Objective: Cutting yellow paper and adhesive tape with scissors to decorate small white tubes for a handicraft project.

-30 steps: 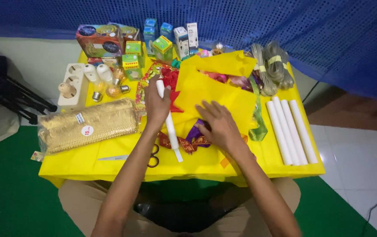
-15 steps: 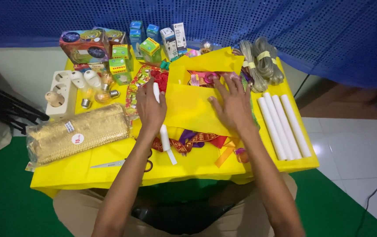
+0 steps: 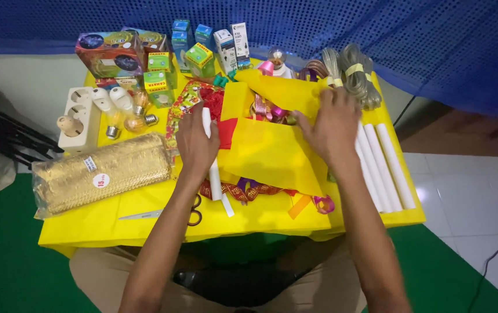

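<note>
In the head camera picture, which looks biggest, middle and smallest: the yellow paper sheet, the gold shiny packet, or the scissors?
1. Yellow paper sheet, under both hands.
2. Gold packet, slightly smaller.
3. Scissors, smallest, partly hidden by the left forearm.

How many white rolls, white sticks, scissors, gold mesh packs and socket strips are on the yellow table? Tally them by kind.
White rolls at right edge: 3
White stick in left hand: 1
Scissors: 1
Gold mesh pack: 1
Socket strip: 1
Total: 7
</note>
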